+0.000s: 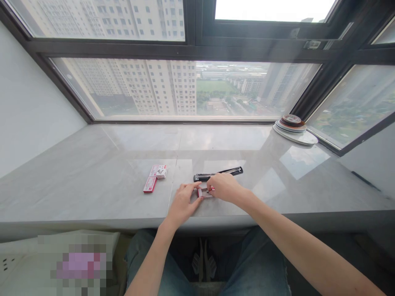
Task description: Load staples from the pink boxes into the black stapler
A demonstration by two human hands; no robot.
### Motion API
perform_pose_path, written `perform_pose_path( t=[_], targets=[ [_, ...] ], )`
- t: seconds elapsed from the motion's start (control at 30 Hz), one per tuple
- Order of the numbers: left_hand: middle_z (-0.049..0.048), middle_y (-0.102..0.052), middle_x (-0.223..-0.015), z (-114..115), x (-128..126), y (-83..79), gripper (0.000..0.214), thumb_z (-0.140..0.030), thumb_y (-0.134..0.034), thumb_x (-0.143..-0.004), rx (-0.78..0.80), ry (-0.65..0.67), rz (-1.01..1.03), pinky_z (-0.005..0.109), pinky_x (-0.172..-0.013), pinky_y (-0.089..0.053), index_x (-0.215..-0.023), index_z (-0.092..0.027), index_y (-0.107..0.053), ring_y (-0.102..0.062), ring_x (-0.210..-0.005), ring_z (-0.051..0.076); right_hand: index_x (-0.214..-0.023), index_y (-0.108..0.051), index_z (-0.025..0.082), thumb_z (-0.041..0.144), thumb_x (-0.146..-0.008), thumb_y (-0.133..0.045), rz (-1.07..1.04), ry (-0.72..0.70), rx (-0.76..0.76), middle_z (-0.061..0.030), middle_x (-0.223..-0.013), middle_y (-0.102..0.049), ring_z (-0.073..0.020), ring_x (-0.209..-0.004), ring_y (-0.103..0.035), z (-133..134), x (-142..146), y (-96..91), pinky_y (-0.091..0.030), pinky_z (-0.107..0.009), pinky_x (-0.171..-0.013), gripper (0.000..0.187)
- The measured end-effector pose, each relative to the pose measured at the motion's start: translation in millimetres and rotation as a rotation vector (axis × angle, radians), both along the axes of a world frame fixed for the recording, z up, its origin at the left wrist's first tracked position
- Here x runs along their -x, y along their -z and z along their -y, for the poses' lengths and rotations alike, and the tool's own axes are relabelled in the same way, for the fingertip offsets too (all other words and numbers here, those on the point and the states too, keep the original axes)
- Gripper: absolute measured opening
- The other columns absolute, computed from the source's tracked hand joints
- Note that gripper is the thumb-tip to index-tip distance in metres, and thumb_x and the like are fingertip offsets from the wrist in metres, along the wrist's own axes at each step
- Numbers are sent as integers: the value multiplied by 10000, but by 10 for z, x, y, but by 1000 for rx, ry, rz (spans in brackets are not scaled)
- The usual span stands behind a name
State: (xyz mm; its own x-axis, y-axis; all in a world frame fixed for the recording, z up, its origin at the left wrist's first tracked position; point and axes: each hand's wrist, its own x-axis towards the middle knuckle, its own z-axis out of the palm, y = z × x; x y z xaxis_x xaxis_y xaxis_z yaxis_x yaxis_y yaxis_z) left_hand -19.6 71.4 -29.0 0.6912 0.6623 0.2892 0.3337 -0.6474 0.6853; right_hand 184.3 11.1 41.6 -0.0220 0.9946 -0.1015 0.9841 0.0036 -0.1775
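Observation:
My left hand (182, 202) steadies a small red-and-white staple box (200, 193) on the sill, thumb at its near side and fingers at its far side. My right hand (224, 187) is closed in a pinch over the right part of that box; whatever its fingertips hold is hidden. Just beyond both hands lies a black stapler (200, 177), opened out long with its metal rail showing, partly covered by the right hand. To the left, apart from the hands, are red-and-white boxes (150, 184) lying flat, with a smaller white box (161, 172) beside them.
A stack of plates (293, 127) stands in the far right corner by the window frame (179, 122). The pale stone sill (92, 197) ends at a front edge above my knees. A dark thin strip (365, 181) lies at the right wall. Below left is a pale bag (27, 263).

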Motion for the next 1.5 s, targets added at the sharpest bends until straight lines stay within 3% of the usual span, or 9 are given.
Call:
perform_pose_path(
  t=[0.2,0.4,0.53,0.67,0.87,1.1,1.2,1.37,1.5],
  targets=[
    [31,-656,-1252,21,11,-8,523,-269,-686,-915,8,11,9,415,-1051,-458,-1412,-336,-537,-551,-1214,248,-863,-788,268,202,-870,-656,-38,-37,-29,-61,-856,-728,-235,-822,-657,24,-22,58,-359,-297,-700,147],
    [29,-653,-1253,29,26,-4,522,-247,-697,-907,6,10,48,418,-1061,-468,-1399,-334,-545,-572,-1179,236,-912,-723,254,238,-919,-636,-389,-24,-285,-16,-872,-701,-194,-872,-613,267,-204,243,-419,-271,-742,88],
    [29,-650,-1255,43,43,-28,481,-227,-677,-919,-7,31,70,403,-1081,-458,-1377,-326,-566,-570,-1191,223,-918,-693,248,280,-944,-611,-473,62,-390,-30,-927,-675,-202,-905,-604,485,-352,387,-453,-288,-743,92],
    [36,-665,-1201,67,51,-69,428,-312,-694,-918,-44,-4,48,411,-1063,-451,-1338,-317,-608,-570,-1188,247,-1015,-685,254,362,-936,-642,-507,120,-372,-38,-1028,-659,-205,-928,-606,603,-456,470,-479,-303,-745,140],
    [0,-731,-975,109,-98,-57,285,-325,-513,-1020,27,-66,-24,382,-942,-452,-1255,-304,-673,-628,-811,181,-1220,-694,281,480,-917,-693,-578,63,-285,-45,-1079,-645,-197,-892,-605,594,-456,523,-507,-319,-761,363],
    [16,-741,-979,240,-295,-69,303,-283,-489,-1007,44,-24,4,376,-921,-451,-1272,-291,-633,-659,-925,212,-1176,-747,276,515,-941,-670,-587,49,-262,-46,-1004,-627,-187,-836,-585,574,-293,428,-505,-319,-758,344],
    [4,-725,-909,147,-260,-103,265,-320,-464,-1017,94,-26,36,327,-806,-470,-1216,-278,-635,-634,-776,176,-1203,-742,337,489,-921,-710,-544,58,-307,-37,-1059,-617,-202,-944,-592,569,-240,434,-503,-329,-837,322],
    [-15,-629,-812,-232,-228,-109,282,-430,-566,-962,14,-292,27,286,-710,-427,-1174,-256,-634,-586,-717,161,-1045,-796,319,443,-941,-696,-492,163,-390,-43,-1087,-604,-213,-1025,-585,498,-167,519,-488,-346,-926,191],
    [-3,-628,-816,-366,-277,-50,382,-482,-678,-885,-78,-242,-75,317,-775,-407,-1202,-271,-668,-609,-823,203,-1090,-775,302,400,-1003,-613,-512,119,-417,-36,-1054,-623,-196,-1021,-589,368,-156,478,-494,-299,-867,208]
  ],
)
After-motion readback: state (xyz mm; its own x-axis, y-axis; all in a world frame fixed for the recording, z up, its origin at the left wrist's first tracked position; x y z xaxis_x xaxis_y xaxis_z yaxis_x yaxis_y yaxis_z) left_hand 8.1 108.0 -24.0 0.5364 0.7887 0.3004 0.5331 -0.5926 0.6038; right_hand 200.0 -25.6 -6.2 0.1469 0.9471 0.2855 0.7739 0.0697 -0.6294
